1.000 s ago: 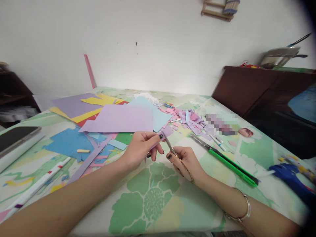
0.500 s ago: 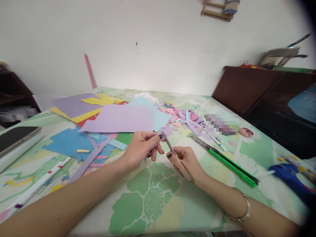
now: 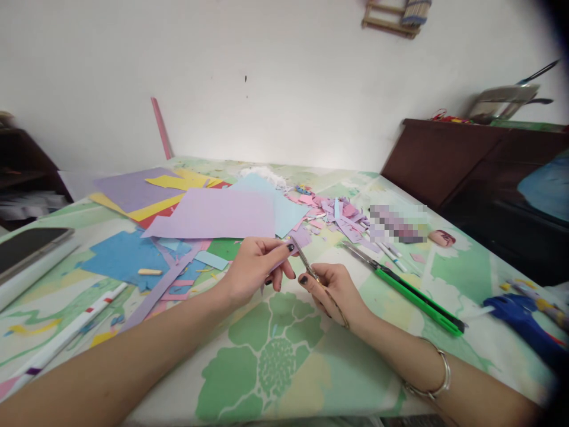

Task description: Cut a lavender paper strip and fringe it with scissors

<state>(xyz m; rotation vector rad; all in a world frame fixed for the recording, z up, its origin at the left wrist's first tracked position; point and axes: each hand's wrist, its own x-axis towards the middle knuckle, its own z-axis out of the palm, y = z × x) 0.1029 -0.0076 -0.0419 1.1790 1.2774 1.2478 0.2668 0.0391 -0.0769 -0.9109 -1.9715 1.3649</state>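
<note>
My left hand [image 3: 254, 265] pinches a small lilac paper scrap [image 3: 284, 259] between thumb and fingertips, just above the table. My right hand [image 3: 334, 292] is closed round the handles of small scissors [image 3: 306, 265], whose blades point up and left at the scrap. Both hands hover over a green flower print on the tablecloth [image 3: 275, 350]. A silver bangle [image 3: 438, 379] circles my right wrist.
Coloured paper sheets lie behind the hands, with a lilac sheet [image 3: 213, 214] on top. A heap of pink and lilac cuttings [image 3: 333, 213] sits beyond. A green utility knife [image 3: 409, 293] lies at right, a phone [image 3: 26, 246] at left, a ruler [image 3: 66, 335] near left.
My left hand's fingers and the scrap have shifted very slightly; the scissors stay at the scrap. Otherwise nothing has moved.
</note>
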